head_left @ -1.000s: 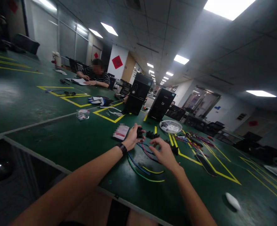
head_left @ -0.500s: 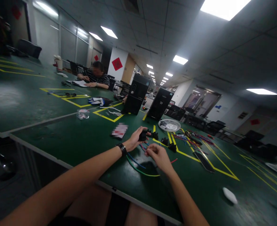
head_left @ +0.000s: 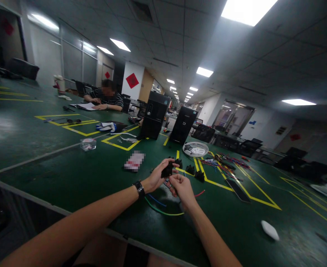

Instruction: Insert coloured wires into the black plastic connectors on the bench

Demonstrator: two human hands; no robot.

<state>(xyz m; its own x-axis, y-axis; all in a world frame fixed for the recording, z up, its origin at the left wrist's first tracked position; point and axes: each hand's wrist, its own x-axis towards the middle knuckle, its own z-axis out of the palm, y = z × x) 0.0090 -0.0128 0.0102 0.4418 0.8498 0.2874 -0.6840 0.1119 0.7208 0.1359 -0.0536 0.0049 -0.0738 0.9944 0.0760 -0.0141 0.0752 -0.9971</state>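
Observation:
My left hand (head_left: 158,176) is closed around a small black plastic connector (head_left: 167,170), held a little above the green table (head_left: 77,170). A black watch sits on that wrist. My right hand (head_left: 181,186) is pinched shut right beside the connector; what it pinches is too small to name, perhaps a wire end. Loose wires (head_left: 163,209) in green, blue and red lie on the table under both hands. More black connectors (head_left: 192,170) lie just beyond them.
Two black computer towers (head_left: 154,118) stand at the back, a white fan grille (head_left: 195,149) and a heap of coloured wires (head_left: 221,165) to the right. A small clear box (head_left: 88,144) sits left. Another person (head_left: 106,98) sits far left. Yellow tape marks the table.
My left hand lifted the black connector off the table and drew it nearer. My right hand went from spread fingers over the wires to a pinch beside the connector.

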